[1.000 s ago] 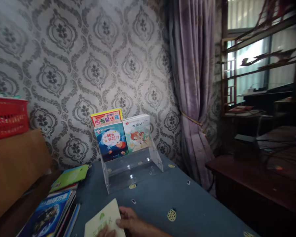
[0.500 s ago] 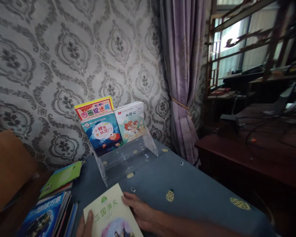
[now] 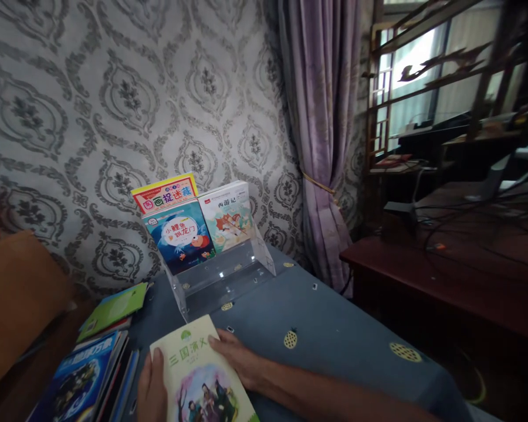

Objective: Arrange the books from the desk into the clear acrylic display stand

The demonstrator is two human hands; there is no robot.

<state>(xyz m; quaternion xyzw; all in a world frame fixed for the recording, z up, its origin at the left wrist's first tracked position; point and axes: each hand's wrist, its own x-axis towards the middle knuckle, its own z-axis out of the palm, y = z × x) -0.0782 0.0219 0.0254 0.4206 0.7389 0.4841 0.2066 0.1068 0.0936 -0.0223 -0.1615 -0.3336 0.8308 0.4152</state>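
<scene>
A cream-coloured book with green title characters and a painted group of figures is held between my two hands, cover up, low in the view. My left hand grips its left edge, thumb on the cover. On the upper right edge, my right hand is closed, its thumb over the corner. Just beyond stands a clear acrylic book rack. Its back tier bears a blue picture book, a white book with a fox-like drawing and, behind the blue one, a yellow-and-red book.
Left of my hands lie a stack of books with a blue cover on top and a green book on others. A cardboard box stands at far left. The blue cloth has pineapple prints; a dark red desk carries cables.
The book has come further up into view, showing more of its cover picture, with both hands still on it. The view has shifted slightly.
</scene>
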